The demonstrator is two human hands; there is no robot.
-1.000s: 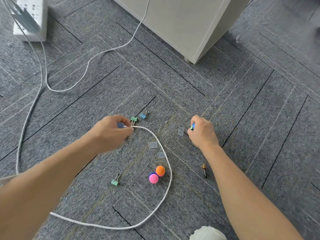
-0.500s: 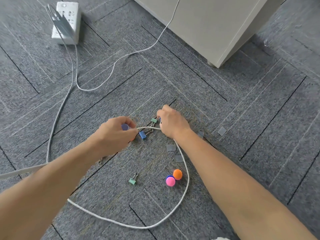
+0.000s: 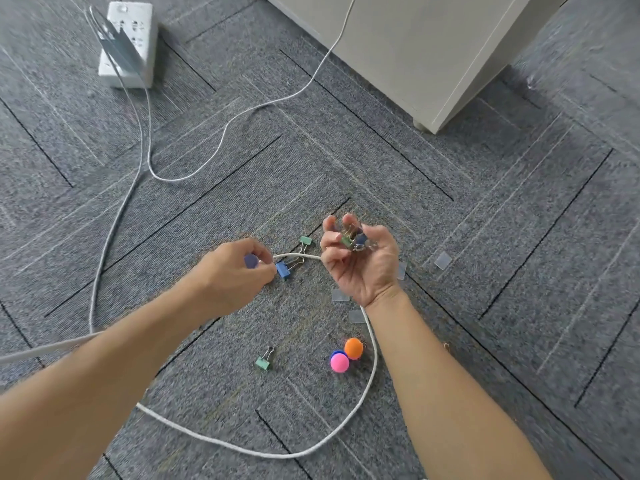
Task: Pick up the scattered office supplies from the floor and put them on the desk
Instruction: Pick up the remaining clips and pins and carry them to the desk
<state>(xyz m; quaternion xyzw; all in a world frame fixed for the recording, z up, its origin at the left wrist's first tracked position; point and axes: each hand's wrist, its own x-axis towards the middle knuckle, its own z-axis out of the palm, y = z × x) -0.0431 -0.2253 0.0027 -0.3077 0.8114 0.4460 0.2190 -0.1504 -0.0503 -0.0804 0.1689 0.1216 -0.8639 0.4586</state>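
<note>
Grey carpet floor [image 3: 502, 323] seen from above, both forearms reaching in from the bottom edge. Knuckles-up at centre, the left hand [image 3: 232, 275], fingers [image 3: 265, 268] curled round a blue round piece [image 3: 251, 260], tips touching the body of a blue binder clip [image 3: 282, 270]. That clip flat on the carpet, long axis from lower left to upper right, blue body toward the left hand, wire handles pointing up-right and reaching the white cable [image 3: 372, 358]. Just beside it, palm up, the right hand [image 3: 363, 268], fingers [image 3: 329, 242] bent inward and cradling a clutch of small clips [image 3: 354, 238]; green, dark blue and bare wire visible in there, exact count impossible to tell. Between the two hands, a green binder clip [image 3: 305, 241] on the carpet, handles toward the cable. Nearer the camera, a second green binder clip [image 3: 263, 362], body at lower left, handles pointing to upper right. Right of that, inside the cable's loop, an orange ball [image 3: 353, 348] touching a pink ball [image 3: 339, 362], a sliver of blue behind them. Scattered around the right wrist, clear flat rectangles [image 3: 341, 295], all lying on the carpet. At top left, a white power strip [image 3: 128, 46]; at top right, the corner of a pale cabinet [image 3: 433, 57]
</note>
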